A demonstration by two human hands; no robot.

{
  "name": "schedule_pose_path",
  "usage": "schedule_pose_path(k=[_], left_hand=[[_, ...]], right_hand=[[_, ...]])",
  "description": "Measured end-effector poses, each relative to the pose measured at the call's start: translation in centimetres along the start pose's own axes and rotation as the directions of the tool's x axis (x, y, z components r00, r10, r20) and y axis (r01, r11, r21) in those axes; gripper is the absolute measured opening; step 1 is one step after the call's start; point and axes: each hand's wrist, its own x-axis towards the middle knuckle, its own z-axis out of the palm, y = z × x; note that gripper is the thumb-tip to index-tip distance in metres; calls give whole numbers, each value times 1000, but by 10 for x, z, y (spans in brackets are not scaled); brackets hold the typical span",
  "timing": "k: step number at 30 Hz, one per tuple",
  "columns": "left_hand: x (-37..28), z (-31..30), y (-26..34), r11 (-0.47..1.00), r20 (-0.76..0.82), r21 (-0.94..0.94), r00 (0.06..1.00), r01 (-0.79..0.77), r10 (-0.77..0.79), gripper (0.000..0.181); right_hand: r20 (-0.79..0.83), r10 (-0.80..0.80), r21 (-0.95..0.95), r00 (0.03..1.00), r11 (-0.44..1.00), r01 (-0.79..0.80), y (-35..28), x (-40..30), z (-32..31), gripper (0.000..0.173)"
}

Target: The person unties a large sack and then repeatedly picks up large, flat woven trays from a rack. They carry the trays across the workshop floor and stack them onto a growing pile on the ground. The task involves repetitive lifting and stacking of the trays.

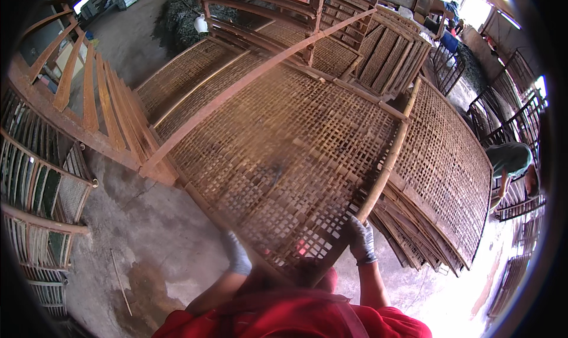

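Observation:
A large woven bamboo drying tray (310,160) fills the middle of the view, held at its near end with the floor showing through its open weave. My left hand (237,253), in a grey-white glove, grips the near part of the tray's left edge; its fingers are partly hidden beneath. On the right, my gloved right hand (363,240) is closed around the near end of the bamboo pole (392,153) along the tray's right side. Part of the weave looks blurred.
A rusty metal rack (91,102) stands at left, its diagonal bar (257,85) crossing above the tray. More woven trays (443,173) are stacked at right. Slatted racks (40,182) line the far left. Another person (510,165) bends over at far right. A thin stick (120,282) lies on the concrete floor (151,231).

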Motion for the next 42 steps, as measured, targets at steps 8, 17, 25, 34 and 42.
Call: schedule_pose_path(k=[8, 17, 25, 34, 42], left_hand=[[-8, 0, 8, 947, 252, -178, 942, 269, -220, 60], [83, 9, 82, 752, 416, -442, 855, 489, -311, 73], [-71, 9, 126, 718, 403, -396, 811, 573, -424, 73], [-238, -21, 88, 389, 931, 137, 16, 911, -364, 47], [-306, 16, -11, -392, 850, 291, -424, 872, -313, 50]], right_hand=[[-63, -115, 44, 991, 992, 117, 43, 16, -15, 16], [-42, -119, 113, 992, 986, 123, 46, 8, -3, 17], [-206, -156, 23, 966, 986, 164, 14, -64, -129, 22], [-216, -172, 73, 961, 979, 192, -98, -180, -291, 16], [-178, -374, -278, 910, 906, 318, -131, -184, -392, 20]])
